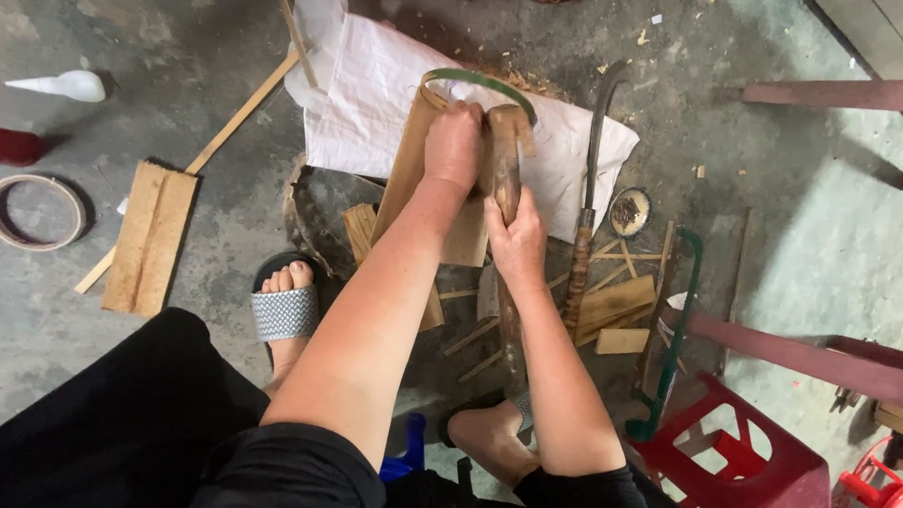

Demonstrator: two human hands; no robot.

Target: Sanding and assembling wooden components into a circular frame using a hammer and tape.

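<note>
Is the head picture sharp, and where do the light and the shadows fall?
Head view: mostly sharp; soft daylight brightens the concrete floor at right; the white sack is nearly overexposed; the black clothing lies dark; both hands, left hand and right hand, are evenly lit.

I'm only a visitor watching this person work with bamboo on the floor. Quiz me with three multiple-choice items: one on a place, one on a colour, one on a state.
1. Where does the curved knife lie?
A. right of the hands, partly on the white sack
B. on the red stool
C. in the person's lap

2. What colour is the plastic stool at lower right?
A. blue
B. red
C. white

3. How is the left hand?
A. open and flat on the floor
B. closed on the top of the bamboo piece
C. out of view

Answers: 1 A, its blade crosses the sack's edge; 2 B, it is plainly red; 3 B, its fingers wrap the upper end, with the right hand just below.
</note>
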